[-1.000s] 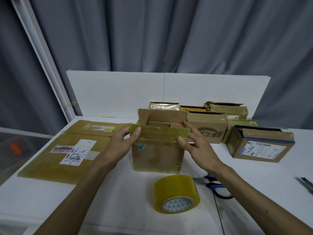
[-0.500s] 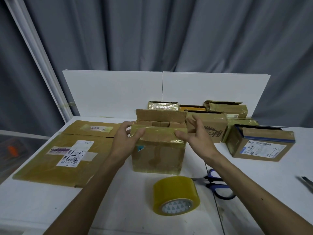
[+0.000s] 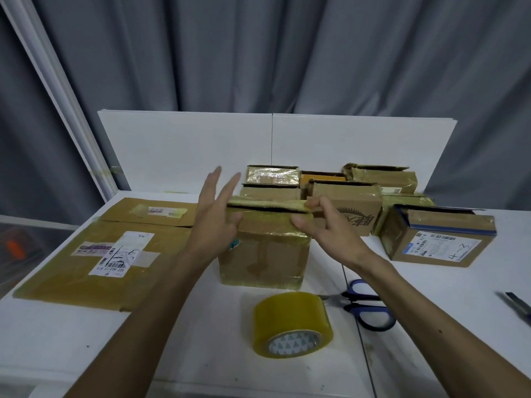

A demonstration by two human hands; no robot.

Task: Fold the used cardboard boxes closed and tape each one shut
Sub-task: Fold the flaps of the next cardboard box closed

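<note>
Reference: central box (image 3: pixel 264 254), sitting on the table (image 3: pixel 172 340).

- Top flap (image 3: pixel 267 203) is lying folded over the box opening, with a dark gap showing under its front edge.
- Right hand (image 3: pixel 324 228) is pinching the flap's right end between the thumb and curled fingers.
- Left hand (image 3: pixel 215 214) is hovering at the box's upper left corner, fingers straight and spread, gripping nothing. It is motion-blurred, so the heel of the hand may be touching the box wall.
- Tape roll (image 3: pixel 291 323) is sitting just in front of the box, core facing the camera.
- Scissors (image 3: pixel 367 308) are lying front-right of the box, with the right forearm covering the part just ahead of the handles.
- Flattened cardboard (image 3: pixel 94 254) is lying left of the box.
- Emblem box (image 3: pixel 347 205) is standing just behind-right, with the labelled box (image 3: pixel 439 239) further right.
- The boxes behind are being mostly hidden.
- A dark tool (image 3: pixel 517 305) far right of the box is being cut off by the frame edge.
</note>
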